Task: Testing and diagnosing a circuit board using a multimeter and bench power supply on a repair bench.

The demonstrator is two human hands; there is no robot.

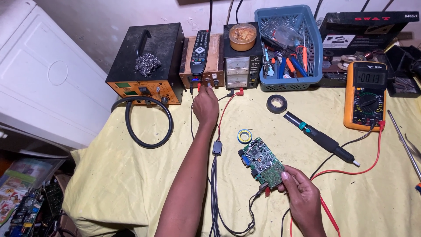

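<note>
Green circuit board (263, 163), light, stiff and fragile, best held by edges, pinched by right hand (302, 193) at its 5 o'clock corner while left hand (205, 105) fingers a power-supply knob (215, 82).

Two bare forearms, no sleeves in view anywhere along them. No watch, bracelet or band at either wrist. No gloves. Left hand (205, 106) seen from the back, knuckles showing, no ring visible. Left forearm long and slim, bare as far as the bottom edge of the view. Right hand (301, 198) also uncovered, no ring to be seen on the visible fingers (287, 179). Short, plain, pale thumbnail, no polish. Right forearm bare too, only a short stretch in view before the bottom edge. No clothing, cuff or hem anywhere in view. Rest of the body out of view.
</note>
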